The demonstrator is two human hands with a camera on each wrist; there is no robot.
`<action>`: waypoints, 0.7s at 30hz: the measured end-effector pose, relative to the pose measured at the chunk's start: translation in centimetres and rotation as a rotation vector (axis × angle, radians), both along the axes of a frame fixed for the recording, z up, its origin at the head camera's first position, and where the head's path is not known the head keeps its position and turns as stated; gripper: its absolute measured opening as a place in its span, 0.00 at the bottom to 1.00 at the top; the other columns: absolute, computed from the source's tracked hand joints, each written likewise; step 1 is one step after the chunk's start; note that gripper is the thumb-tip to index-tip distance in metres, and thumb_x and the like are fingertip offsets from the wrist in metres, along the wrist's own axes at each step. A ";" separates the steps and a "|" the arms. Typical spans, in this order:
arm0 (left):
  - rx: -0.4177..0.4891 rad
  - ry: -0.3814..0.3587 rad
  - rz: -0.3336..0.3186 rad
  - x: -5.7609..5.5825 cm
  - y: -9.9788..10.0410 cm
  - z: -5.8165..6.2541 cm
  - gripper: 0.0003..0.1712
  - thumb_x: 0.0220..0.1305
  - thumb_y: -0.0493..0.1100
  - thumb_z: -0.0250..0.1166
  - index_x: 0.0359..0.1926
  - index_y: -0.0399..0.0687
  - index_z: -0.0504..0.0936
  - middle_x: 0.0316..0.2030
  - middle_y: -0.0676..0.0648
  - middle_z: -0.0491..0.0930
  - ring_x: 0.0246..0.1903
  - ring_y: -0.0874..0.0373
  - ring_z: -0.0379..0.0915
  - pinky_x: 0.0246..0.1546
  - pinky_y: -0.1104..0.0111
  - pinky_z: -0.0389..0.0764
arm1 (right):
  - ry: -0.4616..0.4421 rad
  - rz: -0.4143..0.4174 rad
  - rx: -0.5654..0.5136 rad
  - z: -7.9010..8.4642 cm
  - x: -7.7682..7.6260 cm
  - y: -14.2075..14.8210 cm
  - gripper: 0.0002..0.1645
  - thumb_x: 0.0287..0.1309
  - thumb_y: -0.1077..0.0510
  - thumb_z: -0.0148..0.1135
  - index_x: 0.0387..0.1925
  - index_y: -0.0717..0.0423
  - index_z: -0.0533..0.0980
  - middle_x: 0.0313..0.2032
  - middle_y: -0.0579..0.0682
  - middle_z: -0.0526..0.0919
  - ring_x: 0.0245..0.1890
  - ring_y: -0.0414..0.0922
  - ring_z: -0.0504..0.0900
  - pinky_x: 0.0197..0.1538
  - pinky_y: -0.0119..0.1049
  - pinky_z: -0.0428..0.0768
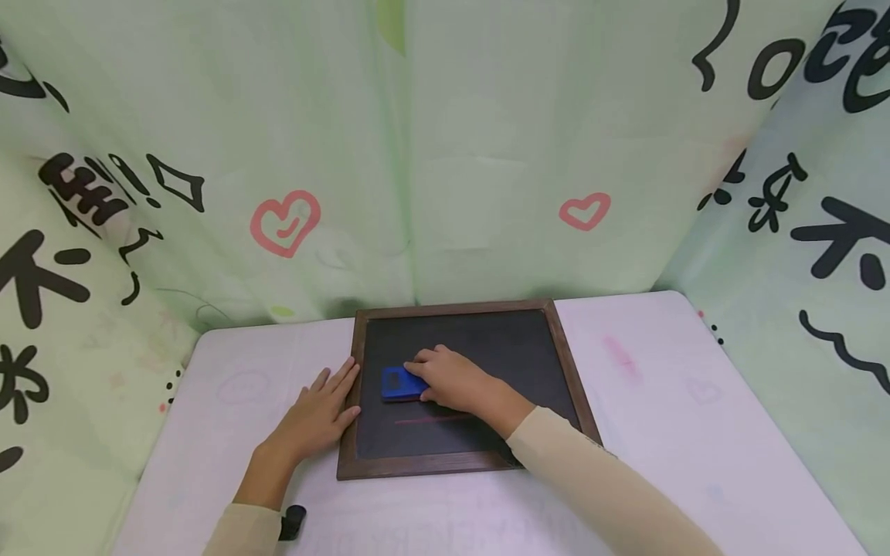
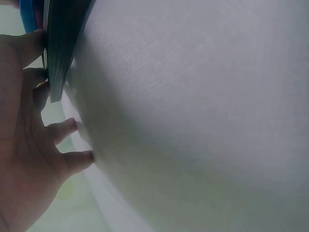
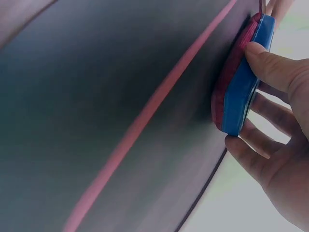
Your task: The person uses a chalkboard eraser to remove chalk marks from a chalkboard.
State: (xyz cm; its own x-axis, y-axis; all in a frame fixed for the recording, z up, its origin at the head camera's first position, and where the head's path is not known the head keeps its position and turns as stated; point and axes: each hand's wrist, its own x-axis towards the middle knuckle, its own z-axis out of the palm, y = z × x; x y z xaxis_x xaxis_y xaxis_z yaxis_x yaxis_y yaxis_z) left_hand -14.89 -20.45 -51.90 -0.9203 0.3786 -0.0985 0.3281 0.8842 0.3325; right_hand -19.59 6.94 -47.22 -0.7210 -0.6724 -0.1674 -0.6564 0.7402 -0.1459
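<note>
Green curtain (image 1: 473,93) behind, pale table (image 1: 660,371) under the board (image 1: 501,340). Eraser (image 1: 398,391) is on the board, 9 o'clock of centre, red face toward it; right hand (image 1: 455,378) pinches it between thumb and fingers. Red line (image 1: 424,422) sits at 5 o'clock of the eraser. Upper board looks bare; I'd call wiping unfinished, line left. Left hand (image 1: 316,413): fingers spread, touching frame (image 1: 424,466) at 9 o'clock. Black item (image 1: 294,521) at 7 o'clock, can't identify.
</note>
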 end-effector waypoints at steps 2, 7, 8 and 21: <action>-0.002 0.003 0.003 0.0 0.0 0.0 0.41 0.79 0.56 0.54 0.83 0.49 0.51 0.83 0.47 0.48 0.77 0.29 0.49 0.66 0.26 0.59 | 0.015 0.006 0.010 0.0 -0.1 -1.1 0.36 0.68 0.47 0.68 0.73 0.51 0.71 0.66 0.51 0.78 0.63 0.51 0.77 0.65 0.41 0.78; -0.014 -0.001 0.006 -0.2 -0.1 -0.3 0.41 0.79 0.57 0.53 0.83 0.49 0.51 0.83 0.47 0.48 0.77 0.29 0.49 0.66 0.26 0.60 | 0.036 0.015 0.025 0.0 -0.2 -3.2 0.36 0.67 0.46 0.68 0.73 0.51 0.72 0.66 0.51 0.79 0.62 0.51 0.78 0.65 0.40 0.79; -0.016 -0.004 0.008 -0.2 -0.1 -0.3 0.41 0.79 0.57 0.53 0.83 0.49 0.50 0.83 0.47 0.47 0.77 0.29 0.49 0.66 0.26 0.59 | 0.040 0.016 0.028 0.1 -0.2 -3.5 0.36 0.67 0.46 0.68 0.73 0.51 0.72 0.66 0.51 0.79 0.62 0.51 0.78 0.65 0.40 0.79; -0.015 -0.025 0.015 -0.3 0.0 -0.3 0.41 0.79 0.57 0.53 0.83 0.51 0.50 0.83 0.48 0.47 0.78 0.29 0.48 0.67 0.26 0.59 | 0.014 -0.003 0.020 -0.1 -0.3 -3.3 0.36 0.67 0.46 0.68 0.74 0.49 0.71 0.65 0.50 0.79 0.62 0.49 0.78 0.66 0.39 0.77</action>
State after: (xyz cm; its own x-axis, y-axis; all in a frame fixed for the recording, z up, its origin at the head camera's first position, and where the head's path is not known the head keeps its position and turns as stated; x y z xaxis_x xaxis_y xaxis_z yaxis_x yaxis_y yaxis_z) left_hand -15.14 -20.48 -52.17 -0.9232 0.3628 -0.1271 0.3063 0.8940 0.3270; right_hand -19.90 3.59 -47.32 -0.7254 -0.6669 -0.1706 -0.6560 0.7448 -0.1221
